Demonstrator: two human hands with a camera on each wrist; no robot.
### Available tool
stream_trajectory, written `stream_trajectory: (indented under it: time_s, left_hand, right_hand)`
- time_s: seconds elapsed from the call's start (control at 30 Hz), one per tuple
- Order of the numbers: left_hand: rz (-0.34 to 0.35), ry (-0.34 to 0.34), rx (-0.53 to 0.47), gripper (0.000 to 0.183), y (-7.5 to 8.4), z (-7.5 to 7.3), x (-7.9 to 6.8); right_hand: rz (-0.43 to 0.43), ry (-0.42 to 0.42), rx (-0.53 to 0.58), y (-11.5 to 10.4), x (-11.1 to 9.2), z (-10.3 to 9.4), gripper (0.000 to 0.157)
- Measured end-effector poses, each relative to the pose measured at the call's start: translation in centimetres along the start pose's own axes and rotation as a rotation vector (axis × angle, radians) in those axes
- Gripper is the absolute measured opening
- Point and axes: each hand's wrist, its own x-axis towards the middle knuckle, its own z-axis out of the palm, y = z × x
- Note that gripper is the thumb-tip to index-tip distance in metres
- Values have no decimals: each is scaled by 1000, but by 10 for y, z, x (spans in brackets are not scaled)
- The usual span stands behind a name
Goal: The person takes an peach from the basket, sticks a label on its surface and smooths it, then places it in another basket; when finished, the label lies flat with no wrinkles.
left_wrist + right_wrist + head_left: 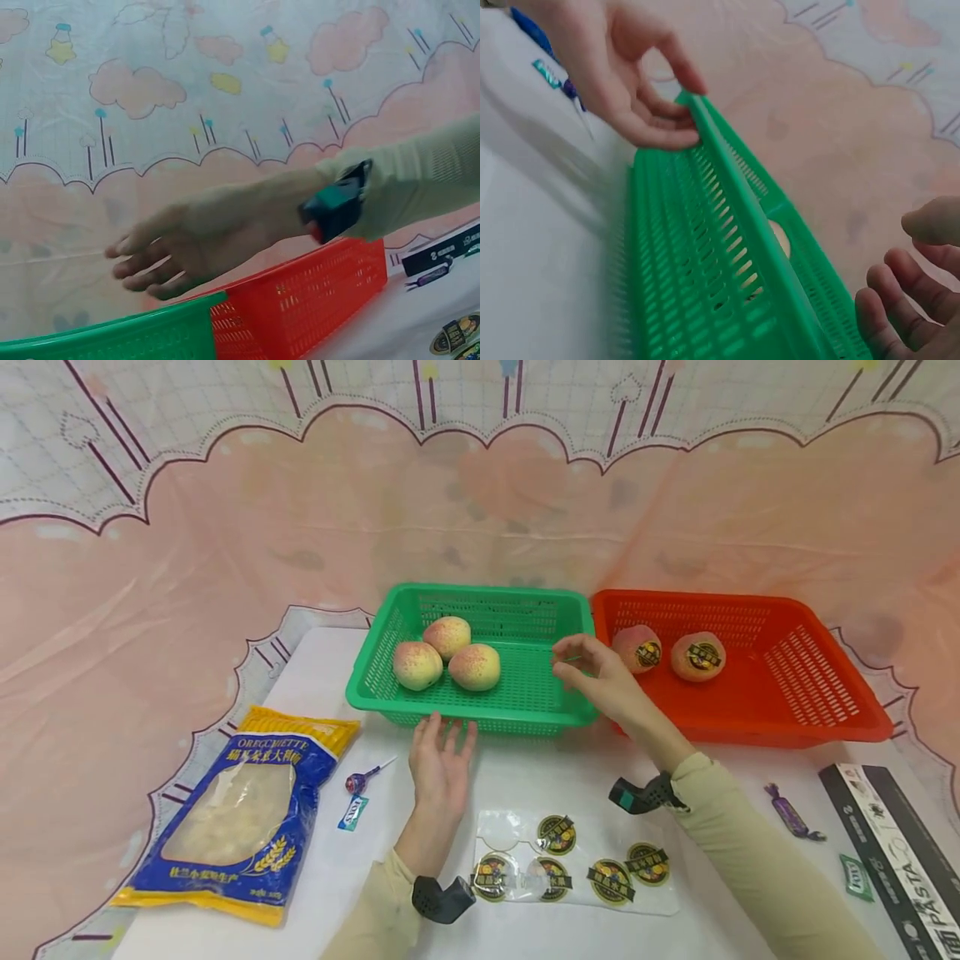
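My left hand (441, 768) reaches up to the front of the green basket (472, 717), its fingertips right at the rim. In the right wrist view the same left hand (622, 90) has its thumb and fingers at the basket's edge, relaxed. My right hand (600, 681) hovers over the right end of the green basket, fingers loosely bent with nothing between them. Inside the green basket lie three peaches (475, 667) at the left. The red basket (757, 727) beside it holds two peaches with black-and-gold stickers, one being this peach (698, 657).
A clear sheet of round stickers (557, 834) lies in front. Left are a pasta bag (232, 814), a lollipop (357, 783) and a small green-white sweet (352, 813). Right are a purple wrapped sweet (791, 813), a green sweet (855, 877) and a black pasta box (896, 860).
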Motion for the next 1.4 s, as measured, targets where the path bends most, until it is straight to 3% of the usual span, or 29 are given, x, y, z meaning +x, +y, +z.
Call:
stream_trajectory:
  time_s: [0.27,0.5,0.63,0.8,0.93,1.13,1.4]
  left_hand:
    - [7,21,-6,19,2,1,-1]
    - [11,43,9,18,5,0,-2]
    - [13,52,12,18,6,0,-2]
    - [10,54,5,18,5,0,-1]
    - [10,48,14,17,4,0,-1]
    - [5,40,29,17,4,-1,-1]
    - [0,25,23,20,4,-2,0]
  right_hand:
    - [73,-113,-109,0,49,15,37]
    - [144,-306,-253,2,84,29,49]
    - [174,-401,-343,0,102,38,55]
    - [227,-461,-411,-2,117,46,62]
    - [316,-489,-350,4,125,51,70]
    - [494,-518,-118,21,130,54,78]
    - [533,-511,21,34,139,56,75]
